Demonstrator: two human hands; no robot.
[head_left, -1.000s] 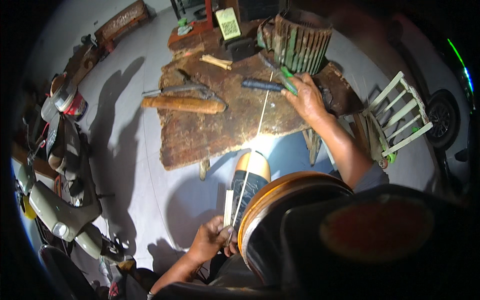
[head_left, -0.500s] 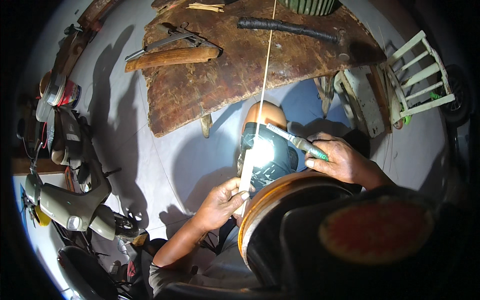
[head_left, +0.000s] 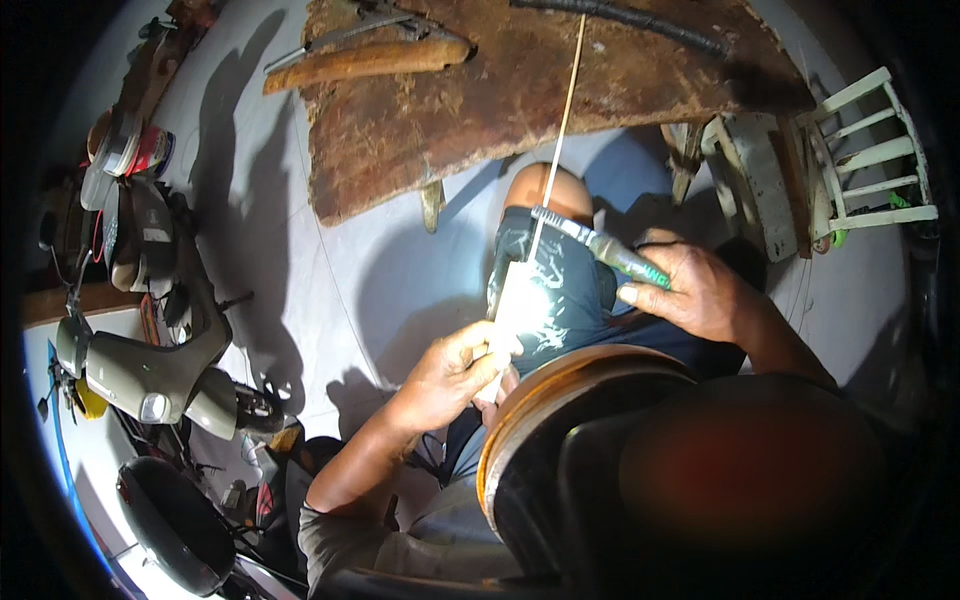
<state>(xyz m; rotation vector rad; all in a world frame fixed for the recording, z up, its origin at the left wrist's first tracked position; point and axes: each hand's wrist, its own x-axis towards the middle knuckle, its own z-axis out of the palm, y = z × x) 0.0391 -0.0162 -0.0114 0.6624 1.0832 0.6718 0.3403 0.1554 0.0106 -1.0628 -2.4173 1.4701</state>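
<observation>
My left hand (head_left: 455,372) grips a long thin pale strip (head_left: 562,118) at its near end, over my knee. The strip runs up and away across the worn wooden bench (head_left: 520,110). My right hand (head_left: 700,292) holds a knife (head_left: 585,240) with a green handle, its blade lying across the strip just above my left hand. A bright light patch falls on my dark shorts (head_left: 545,295) between both hands.
A wooden club (head_left: 365,62), metal tongs (head_left: 345,25) and a dark wrapped tool (head_left: 640,22) lie on the bench. A white slatted stool (head_left: 860,160) stands at the right. A scooter (head_left: 150,370), cans and clutter line the left side of the pale tiled floor.
My right hand came back from the bench with the green-handled knife and set its blade on the strip. My head tilted down, so the bench slid toward the top edge.
</observation>
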